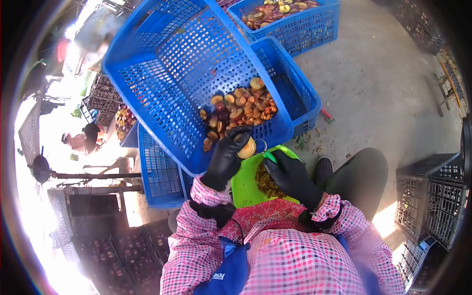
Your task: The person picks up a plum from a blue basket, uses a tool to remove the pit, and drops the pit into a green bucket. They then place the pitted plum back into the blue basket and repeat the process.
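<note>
Black gloves cover both hands. My left hand (pixel 227 156) is closed around a pale yellow fruit (pixel 247 149), probably a plum, above the near edge of a tilted blue crate. In my right hand (pixel 294 178) is a green-handled loop tool (pixel 269 156); its thin metal ring is against or very near the fruit. Below both hands, a bright green basin (pixel 241 184) rests at my lap with brownish-yellow scraps (pixel 266 184) in it. The tilted blue crate (pixel 196 64) holds a heap of reddish cut fruit and brown pieces (pixel 246 108) in its lower corner.
Another blue crate (pixel 305 32) with cut fruit stands at the back. More blue crates (pixel 160 167) sit beneath and beside the tilted one. Dark crates (pixel 427 196) stand at right. A red-handled object (pixel 326 115) and scraps lie on the concrete floor (pixel 378 93). Someone crouches (pixel 83 140) at far left.
</note>
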Action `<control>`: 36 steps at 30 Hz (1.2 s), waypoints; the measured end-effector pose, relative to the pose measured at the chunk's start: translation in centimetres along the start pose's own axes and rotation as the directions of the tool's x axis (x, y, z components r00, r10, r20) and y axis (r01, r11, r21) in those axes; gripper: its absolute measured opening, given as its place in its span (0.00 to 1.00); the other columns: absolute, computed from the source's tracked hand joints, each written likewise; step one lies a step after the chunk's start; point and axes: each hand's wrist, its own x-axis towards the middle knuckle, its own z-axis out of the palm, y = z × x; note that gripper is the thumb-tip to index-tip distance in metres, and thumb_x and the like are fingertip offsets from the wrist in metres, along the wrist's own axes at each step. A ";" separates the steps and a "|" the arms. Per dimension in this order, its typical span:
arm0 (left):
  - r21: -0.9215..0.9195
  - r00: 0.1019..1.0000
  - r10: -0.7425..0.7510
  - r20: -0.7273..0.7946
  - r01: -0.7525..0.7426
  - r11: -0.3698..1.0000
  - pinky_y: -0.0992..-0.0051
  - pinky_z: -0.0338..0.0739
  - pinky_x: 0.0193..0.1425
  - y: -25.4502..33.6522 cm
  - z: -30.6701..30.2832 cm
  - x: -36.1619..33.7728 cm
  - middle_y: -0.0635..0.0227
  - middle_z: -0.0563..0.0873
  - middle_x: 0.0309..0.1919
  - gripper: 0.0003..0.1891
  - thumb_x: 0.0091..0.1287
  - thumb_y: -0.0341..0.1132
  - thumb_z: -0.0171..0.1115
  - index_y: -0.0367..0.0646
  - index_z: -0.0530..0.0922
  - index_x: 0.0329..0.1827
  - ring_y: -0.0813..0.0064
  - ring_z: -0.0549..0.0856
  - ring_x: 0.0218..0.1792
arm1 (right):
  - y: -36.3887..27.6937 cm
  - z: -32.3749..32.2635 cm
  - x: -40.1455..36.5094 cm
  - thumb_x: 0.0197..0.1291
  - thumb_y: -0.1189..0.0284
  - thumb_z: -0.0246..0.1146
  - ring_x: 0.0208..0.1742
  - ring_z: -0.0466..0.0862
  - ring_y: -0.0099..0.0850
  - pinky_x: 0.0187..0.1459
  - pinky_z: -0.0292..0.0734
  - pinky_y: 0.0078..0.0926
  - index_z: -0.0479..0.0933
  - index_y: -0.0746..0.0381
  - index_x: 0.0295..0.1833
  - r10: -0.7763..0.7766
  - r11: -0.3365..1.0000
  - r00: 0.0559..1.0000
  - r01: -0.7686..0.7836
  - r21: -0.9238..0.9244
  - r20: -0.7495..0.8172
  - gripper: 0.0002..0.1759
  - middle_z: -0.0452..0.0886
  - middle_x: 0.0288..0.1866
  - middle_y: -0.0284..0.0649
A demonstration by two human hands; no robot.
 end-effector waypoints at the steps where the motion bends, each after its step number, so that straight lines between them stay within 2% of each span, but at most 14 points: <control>1: -0.151 1.000 -0.010 -0.002 0.009 0.988 0.75 0.77 0.53 -0.3 1.1 -1.7 0.67 0.82 0.44 0.16 0.76 0.41 0.53 0.37 0.75 0.56 0.78 0.82 0.44 | 0.7 0.7 -0.3 0.68 0.55 0.56 0.33 0.83 0.49 0.35 0.75 0.46 0.76 0.62 0.48 -0.113 0.992 0.992 0.110 -0.068 -0.048 0.20 0.82 0.31 0.50; 6: -0.202 0.988 0.079 -0.131 -0.105 0.974 0.79 0.75 0.49 -2.5 2.3 -3.5 0.70 0.83 0.39 0.21 0.79 0.49 0.44 0.38 0.77 0.50 0.80 0.81 0.41 | 0.8 1.8 -1.1 0.68 0.53 0.56 0.28 0.82 0.51 0.30 0.73 0.48 0.75 0.63 0.42 -0.127 0.986 0.991 0.123 -0.116 -0.029 0.21 0.81 0.26 0.50; 9: -0.189 0.982 0.102 -0.157 -0.131 0.973 0.75 0.78 0.48 -2.8 2.1 -3.4 0.66 0.83 0.40 0.24 0.76 0.54 0.49 0.39 0.77 0.51 0.75 0.83 0.41 | 0.3 2.0 -1.3 0.68 0.53 0.56 0.27 0.82 0.51 0.30 0.73 0.49 0.76 0.63 0.43 -0.136 0.987 0.990 0.133 -0.087 -0.029 0.21 0.81 0.26 0.51; 13: -0.151 0.980 0.126 -0.152 -0.149 0.977 0.76 0.78 0.47 -3.2 1.9 -3.4 0.67 0.83 0.39 0.23 0.77 0.53 0.47 0.40 0.77 0.49 0.76 0.82 0.40 | 0.0 2.0 -1.4 0.68 0.53 0.57 0.27 0.81 0.52 0.30 0.72 0.50 0.77 0.64 0.44 -0.082 0.994 0.996 0.083 -0.064 0.028 0.22 0.80 0.25 0.52; 15: 0.036 0.975 0.186 -0.122 -0.183 0.983 0.76 0.77 0.47 -3.2 2.1 -3.7 0.67 0.82 0.37 0.23 0.78 0.52 0.45 0.40 0.77 0.48 0.76 0.82 0.39 | -0.2 1.8 -1.3 0.68 0.53 0.57 0.28 0.82 0.52 0.30 0.72 0.50 0.77 0.64 0.44 -0.063 0.996 0.997 0.066 -0.061 0.040 0.23 0.81 0.27 0.52; 19: 0.054 0.961 0.223 -0.161 -0.217 0.975 0.76 0.77 0.45 -3.2 3.1 -3.5 0.66 0.82 0.36 0.23 0.78 0.52 0.43 0.39 0.77 0.47 0.75 0.82 0.37 | 0.8 2.1 -1.2 0.69 0.54 0.55 0.29 0.82 0.50 0.29 0.72 0.49 0.77 0.63 0.43 -0.186 0.981 0.982 0.188 -0.046 0.041 0.21 0.80 0.27 0.50; 24: -0.238 0.986 0.093 -0.137 -0.124 0.963 0.74 0.76 0.42 -2.7 3.2 -3.2 0.65 0.81 0.36 0.27 0.75 0.57 0.45 0.38 0.77 0.44 0.74 0.81 0.35 | 0.2 0.9 -0.9 0.72 0.52 0.51 0.19 0.77 0.36 0.21 0.69 0.37 0.75 0.63 0.39 -0.084 0.974 0.977 0.039 0.224 0.194 0.24 0.74 0.18 0.40; 26: -0.165 0.981 0.161 -0.106 -0.177 0.970 0.74 0.77 0.42 -3.0 2.8 -3.2 0.65 0.82 0.36 0.27 0.75 0.57 0.46 0.38 0.78 0.45 0.74 0.82 0.36 | -0.7 -0.8 -0.8 0.73 0.49 0.49 0.11 0.67 0.24 0.14 0.59 0.24 0.73 0.62 0.36 0.121 0.728 0.756 -0.508 0.460 0.643 0.26 0.68 0.15 0.33; 27: -0.094 0.971 0.229 -0.069 -0.235 0.967 0.74 0.78 0.42 -3.1 2.7 -3.2 0.64 0.84 0.37 0.27 0.74 0.57 0.47 0.38 0.79 0.45 0.73 0.83 0.37 | -0.9 -0.8 -1.0 0.73 0.49 0.49 0.11 0.67 0.24 0.14 0.59 0.24 0.73 0.62 0.36 0.120 0.729 0.755 -0.508 0.459 0.644 0.26 0.68 0.15 0.33; 29: -0.079 0.958 0.278 -0.068 -0.283 0.956 0.73 0.79 0.43 -3.2 3.1 -3.2 0.64 0.83 0.36 0.29 0.74 0.59 0.46 0.38 0.78 0.45 0.72 0.83 0.37 | -1.2 -0.5 -1.5 0.73 0.48 0.47 0.08 0.59 0.19 0.12 0.51 0.19 0.71 0.60 0.36 -0.038 0.074 0.578 -0.812 0.579 0.815 0.26 0.65 0.13 0.29; 31: -0.066 0.941 0.331 -0.067 -0.335 0.940 0.73 0.79 0.43 -2.9 4.0 -3.3 0.64 0.83 0.36 0.30 0.73 0.61 0.44 0.38 0.78 0.45 0.72 0.83 0.36 | -0.7 -0.2 -1.6 0.73 0.48 0.47 0.09 0.59 0.19 0.13 0.51 0.20 0.71 0.60 0.37 -0.105 0.073 0.564 -0.817 0.572 0.819 0.25 0.64 0.13 0.29; 33: -0.401 0.985 0.143 -0.096 -0.170 0.900 0.73 0.79 0.43 -2.2 5.0 -4.2 0.64 0.84 0.35 0.33 0.73 0.64 0.41 0.39 0.78 0.44 0.71 0.83 0.35 | -1.2 -0.1 -1.9 0.73 0.49 0.48 0.09 0.59 0.20 0.13 0.51 0.20 0.71 0.60 0.37 -0.175 0.072 0.535 -0.830 0.553 0.826 0.25 0.63 0.12 0.29; 35: -0.460 0.982 0.069 -0.178 -0.145 0.876 0.73 0.79 0.40 -0.9 4.8 -4.8 0.65 0.83 0.33 0.33 0.73 0.65 0.39 0.41 0.77 0.45 0.71 0.83 0.33 | -2.7 -0.4 -2.0 0.73 0.47 0.45 0.09 0.57 0.19 0.13 0.51 0.19 0.70 0.59 0.32 -0.098 0.481 0.653 -0.630 0.610 0.751 0.27 0.60 0.12 0.28; 36: -0.351 0.938 0.049 -0.344 -0.177 0.919 0.72 0.79 0.40 0.2 3.4 -5.5 0.65 0.82 0.33 0.32 0.74 0.64 0.39 0.42 0.77 0.46 0.71 0.82 0.33 | -2.4 -0.4 -2.0 0.73 0.47 0.45 0.09 0.57 0.19 0.13 0.51 0.19 0.70 0.59 0.32 -0.101 0.482 0.650 -0.631 0.608 0.754 0.27 0.60 0.12 0.28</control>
